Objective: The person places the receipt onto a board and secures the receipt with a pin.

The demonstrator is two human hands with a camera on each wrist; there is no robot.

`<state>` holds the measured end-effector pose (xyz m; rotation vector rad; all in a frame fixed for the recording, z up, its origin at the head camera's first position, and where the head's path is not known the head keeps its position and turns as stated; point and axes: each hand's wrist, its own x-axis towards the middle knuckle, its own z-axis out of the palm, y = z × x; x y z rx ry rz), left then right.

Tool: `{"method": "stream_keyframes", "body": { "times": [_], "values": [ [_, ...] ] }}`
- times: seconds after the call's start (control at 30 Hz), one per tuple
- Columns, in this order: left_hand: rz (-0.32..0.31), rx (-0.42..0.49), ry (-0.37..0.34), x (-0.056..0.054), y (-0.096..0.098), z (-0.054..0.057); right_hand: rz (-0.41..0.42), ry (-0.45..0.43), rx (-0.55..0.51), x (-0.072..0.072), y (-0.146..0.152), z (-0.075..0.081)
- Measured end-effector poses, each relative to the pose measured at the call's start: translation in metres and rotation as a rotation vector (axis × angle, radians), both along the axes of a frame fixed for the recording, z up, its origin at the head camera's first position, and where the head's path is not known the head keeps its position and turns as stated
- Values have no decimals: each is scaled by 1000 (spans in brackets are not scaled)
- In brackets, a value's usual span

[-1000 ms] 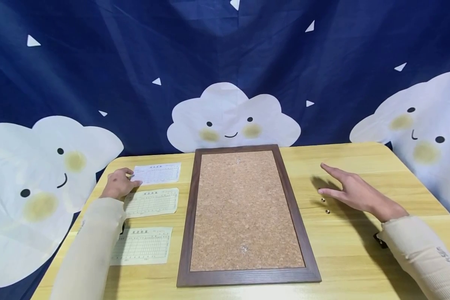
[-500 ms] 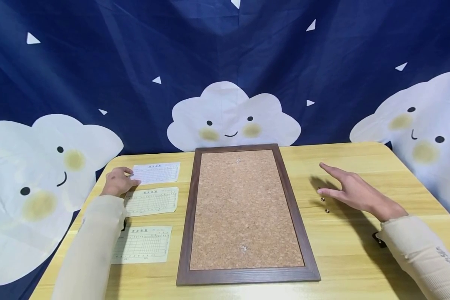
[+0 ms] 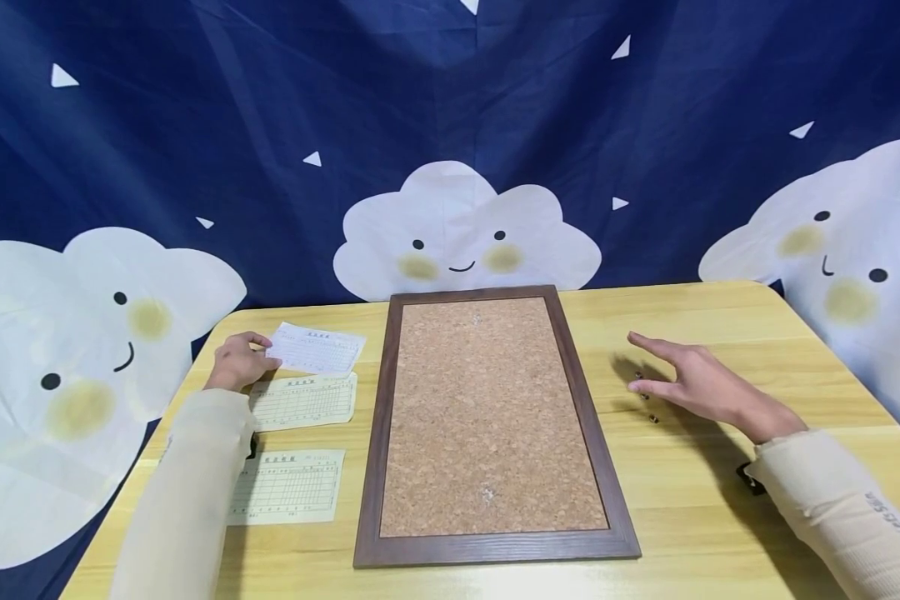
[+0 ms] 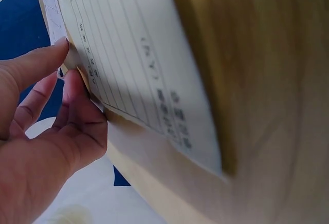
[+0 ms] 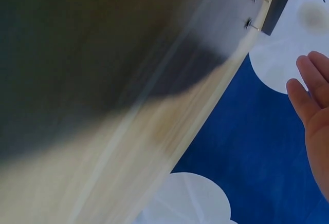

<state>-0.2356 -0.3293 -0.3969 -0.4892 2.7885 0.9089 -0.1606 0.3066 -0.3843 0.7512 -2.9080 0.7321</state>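
At the far left of the table, my left hand (image 3: pixel 238 362) pinches the left edge of a white printed form slip (image 3: pixel 317 348), now tilted. In the left wrist view the thumb and forefinger meet at the white slip (image 4: pixel 50 8), beyond a pale green slip. Just nearer lies a pale green form slip (image 3: pixel 306 402), overlapped by the white one's lower corner. My right hand (image 3: pixel 701 379) hovers over the right side, fingers straight and holding nothing. Several small metal thumbtacks (image 3: pixel 653 419) lie below its fingertips; two tacks (image 5: pixel 249 23) show pins out in the right wrist view.
A cork board (image 3: pixel 487 417) in a dark brown wooden frame lies mid-table. Another pale green slip (image 3: pixel 288 487) is at the near left, partly behind the left sleeve. A navy curtain (image 3: pixel 270 100) with white clouds hangs behind the table's far edge.
My left hand has taken hold of the white slip, which has turned clockwise and shifted slightly right, over the middle slip's edge. My right hand has drifted a little left over the tacks.
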Motion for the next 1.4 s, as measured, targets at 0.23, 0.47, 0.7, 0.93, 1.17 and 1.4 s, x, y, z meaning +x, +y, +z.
{"method": "stream_keyframes", "body": {
  "times": [0.23, 0.47, 0.7, 0.93, 1.17, 1.4],
  "values": [
    [3, 49, 7, 0, 0, 0, 16, -9, -11, 1, -4, -3],
    [76, 188, 15, -4, -3, -7, 30, -16, -23, 2, -9, -5],
    [132, 215, 9, -4, -1, -6, 33, -31, -32, 3, -12, -7],
    [119, 229, 0, -7, -5, -5, 40, -36, -25, 3, -14, -4],
    [125, 283, 34, -8, -5, -2, 58, -108, -81, 4, -22, 2],
    [172, 384, 45, -5, -7, -2, 72, -138, -109, 4, -28, -1]
  ]
}}
